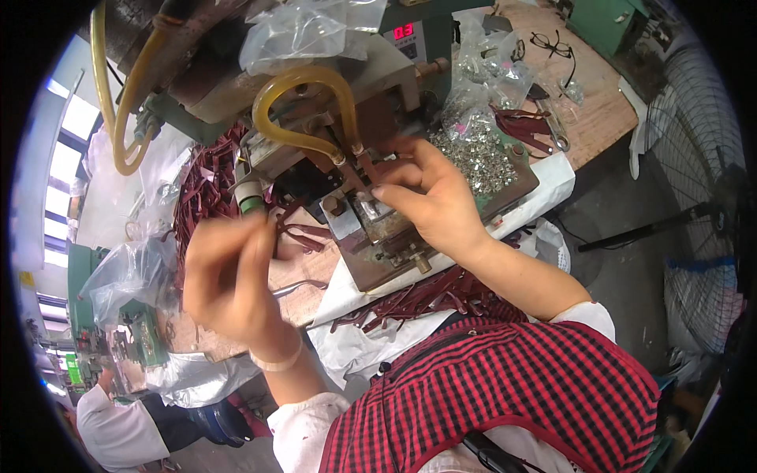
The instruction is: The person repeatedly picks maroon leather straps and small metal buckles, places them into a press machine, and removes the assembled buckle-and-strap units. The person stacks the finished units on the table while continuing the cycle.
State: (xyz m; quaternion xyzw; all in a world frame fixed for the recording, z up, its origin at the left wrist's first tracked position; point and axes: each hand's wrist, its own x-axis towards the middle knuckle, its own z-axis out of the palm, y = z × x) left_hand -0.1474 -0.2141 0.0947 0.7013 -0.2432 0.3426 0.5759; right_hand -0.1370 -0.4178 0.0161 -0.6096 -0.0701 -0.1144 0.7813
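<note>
My right hand is at the working spot of a small bench press, thumb and fingertips drawn together beside the metal die. What they pinch is too small to make out; a narrow brownish strip runs down next to the fingertips. My left hand, blurred by motion, is left of the press with its fingers curled and thumb against them. Its fingertips are near a green and white knob and loose maroon strips; anything in its grasp is hidden.
Small silver metal pieces lie heaped right of the press. Maroon strips pile up at its left and front. A yellow hose loops above the die. Glasses rest at the back; a fan stands right.
</note>
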